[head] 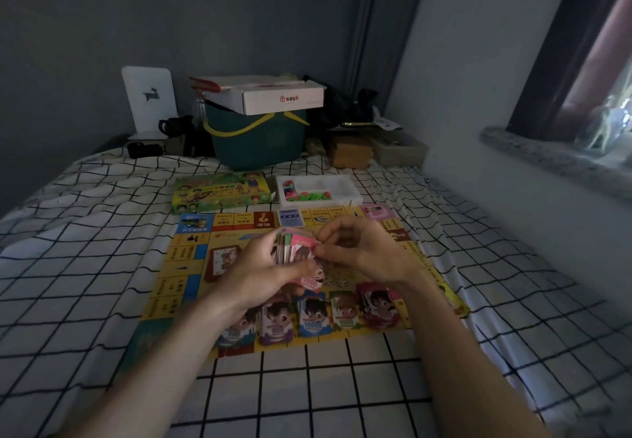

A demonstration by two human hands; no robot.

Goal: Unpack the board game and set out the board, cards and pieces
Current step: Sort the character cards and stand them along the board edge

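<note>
Head view is showing the left hand curling around a thick stack of colourful paper game notes, holding it above the middle of the yellow square game board. The right hand is pinching the pink top note of that stack between thumb and forefinger. Below the hands, four piles of cartoon-printed notes are lying in a row along the board's near edge: a purple pile, a blue pile, a green pile and a pink pile. A dark red deck of cards is lying on the board left of the hands, and a small blue card pile is sitting at the far edge. Beyond the board, the green illustrated game box and a white plastic tray of small coloured pieces are resting side by side on the white bedsheet with black grid lines. A dark green bucket is standing further back.
</note>
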